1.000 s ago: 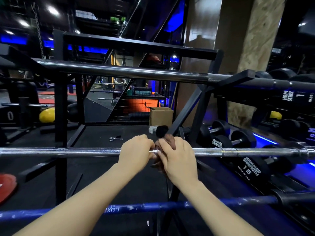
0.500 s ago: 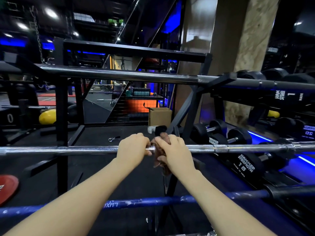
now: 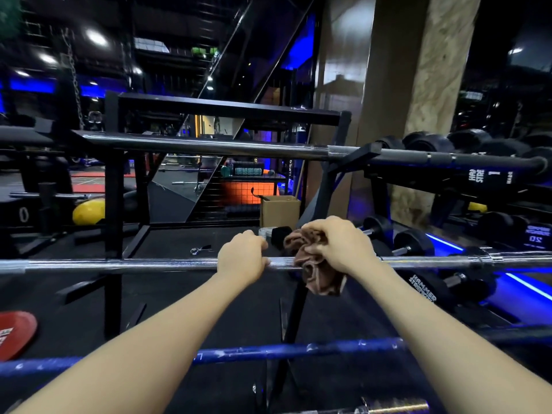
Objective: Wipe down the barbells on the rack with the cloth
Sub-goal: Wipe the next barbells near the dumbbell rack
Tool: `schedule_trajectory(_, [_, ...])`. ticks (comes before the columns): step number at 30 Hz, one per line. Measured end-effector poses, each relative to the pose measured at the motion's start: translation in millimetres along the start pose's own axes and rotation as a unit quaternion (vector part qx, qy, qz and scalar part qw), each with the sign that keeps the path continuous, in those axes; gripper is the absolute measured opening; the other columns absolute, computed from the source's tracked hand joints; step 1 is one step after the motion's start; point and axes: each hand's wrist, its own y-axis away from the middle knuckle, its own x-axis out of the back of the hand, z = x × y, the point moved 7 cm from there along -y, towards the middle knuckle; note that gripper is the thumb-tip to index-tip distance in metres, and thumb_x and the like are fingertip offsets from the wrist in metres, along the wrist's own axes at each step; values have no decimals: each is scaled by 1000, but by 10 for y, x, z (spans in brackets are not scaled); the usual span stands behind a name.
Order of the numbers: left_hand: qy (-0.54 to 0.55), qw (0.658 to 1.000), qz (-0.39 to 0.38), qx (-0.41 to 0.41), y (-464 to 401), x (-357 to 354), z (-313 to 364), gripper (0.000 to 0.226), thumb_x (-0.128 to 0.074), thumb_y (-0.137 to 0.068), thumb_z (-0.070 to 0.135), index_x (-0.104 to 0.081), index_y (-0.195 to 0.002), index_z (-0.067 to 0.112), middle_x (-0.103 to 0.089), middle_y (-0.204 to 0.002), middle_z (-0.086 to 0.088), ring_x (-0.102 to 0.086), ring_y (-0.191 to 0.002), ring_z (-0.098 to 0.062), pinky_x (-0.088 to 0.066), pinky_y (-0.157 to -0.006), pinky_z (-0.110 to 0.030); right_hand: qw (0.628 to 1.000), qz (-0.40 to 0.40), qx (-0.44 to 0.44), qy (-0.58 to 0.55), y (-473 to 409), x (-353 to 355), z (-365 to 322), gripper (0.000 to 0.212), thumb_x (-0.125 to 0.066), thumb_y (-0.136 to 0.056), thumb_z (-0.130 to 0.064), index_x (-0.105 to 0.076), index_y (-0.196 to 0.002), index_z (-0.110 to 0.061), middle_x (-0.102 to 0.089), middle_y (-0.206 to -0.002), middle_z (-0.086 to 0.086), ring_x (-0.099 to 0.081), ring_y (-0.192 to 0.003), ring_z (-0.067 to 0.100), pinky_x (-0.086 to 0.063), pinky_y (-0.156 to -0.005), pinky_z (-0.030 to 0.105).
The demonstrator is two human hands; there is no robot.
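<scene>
On the rack, middle rung: chrome steel barbell (image 3: 149, 264) lies crosswise.
Left hand (image 3: 242, 258): curled over the bar; brace there.
Right hand (image 3: 340, 249): bunching the crumpled brown cloth (image 3: 316, 270) against the bar; wrap fully, slide outward.

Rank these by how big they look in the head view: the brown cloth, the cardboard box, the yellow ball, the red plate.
1. brown cloth, nearest the camera
2. cardboard box and red plate look alike; the plate is cut off by the frame
3. yellow ball, partly hidden

Two bare forearms, no sleeves, left hand (image 3: 243, 258), right hand (image 3: 343, 246), no jewellery
</scene>
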Motion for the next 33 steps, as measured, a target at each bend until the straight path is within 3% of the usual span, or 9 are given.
schedule_trajectory(7, [-59, 998, 1, -5, -17, -170, 110, 23, -52, -95, 25, -62, -116, 29, -53, -119, 1, -50, -112, -20, -39, -82, -30, 991, -117, 51, 43, -238, -467, 71, 33, -60, -92, -34, -59, -125, -36, -45, -111, 3, -48, -116, 28, -44, -95, 41])
schedule_trajectory(9, [-71, 997, -4, -11, -18, -201, 109, 23, -54, -95, 28, -63, -116, 28, -54, -118, 2, -51, -112, -19, -41, -85, -31, 989, -133, 52, 21, -243, -450, 238, 30, -64, -90, -30, -64, -120, -32, -41, -101, 1, -53, -109, 30, -46, -94, 39])
schedule_trajectory(13, [-70, 997, -14, -4, -32, -177, 148, 23, -59, -92, 30, -64, -114, 25, -56, -116, 1, -52, -111, -20, -43, -87, -33, 990, -138, 33, -6, -177, -312, 586, 22, -68, -87, -25, -71, -108, -30, -53, -85, -6, -59, -95, 24, -48, -86, 31])
schedule_trajectory(15, [-72, 997, -21, 3, -32, -174, 163, 23, -60, -91, 28, -65, -113, 24, -56, -116, 1, -52, -112, -20, -43, -87, -33, 991, -136, 10, -9, -135, -255, 753, 23, -69, -86, -25, -70, -108, -28, -48, -79, -10, -59, -96, 23, -47, -87, 30])
schedule_trajectory(18, [-74, 997, -20, 14, 5, -164, 184, 23, -58, -92, 31, -64, -113, 23, -54, -117, 0, -51, -113, -21, -43, -87, -33, 994, -94, -13, 51, -103, -190, 882, 30, -65, -89, -27, -63, -119, -28, -45, -101, -1, -52, -113, 28, -44, -88, 35])
schedule_trajectory(22, [-67, 998, 20, 10, 38, -167, 303, 25, -52, -95, 32, -61, -117, 27, -52, -117, 1, -49, -111, -20, -43, -84, -33, 991, 31, 46, 124, -92, -163, 681, 35, -55, -94, -36, -54, -128, -30, -41, -122, 4, -40, -115, 27, -44, -83, 37])
schedule_trajectory(25, [-45, 998, 41, -5, 32, -213, 481, 29, -50, -96, 30, -58, -124, 28, -51, -118, 3, -49, -111, -18, -43, -84, -32, 996, 1, 69, 61, -89, -468, 656, 47, -50, -91, -53, -53, -128, -24, -47, -126, 7, -46, -114, 30, -43, -92, 38])
schedule_trajectory(27, [-14, 999, 49, -12, 21, -230, 608, 30, -50, -96, 30, -56, -126, 27, -51, -121, 5, -50, -113, -17, -43, -85, -32, 998, 0, 59, -1, -72, -561, 764, 45, -51, -92, -50, -54, -128, -24, -48, -123, 6, -47, -113, 29, -46, -89, 41])
schedule_trajectory(33, [20, 998, 48, -24, 3, -258, 775, 28, -52, -95, 34, -60, -122, 28, -53, -116, 7, -53, -109, -15, -46, -83, -32, 995, 12, 91, 36, -59, -572, 1024, 39, -49, -96, -42, -48, -133, -32, -44, -122, 1, -42, -115, 24, -49, -84, 40])
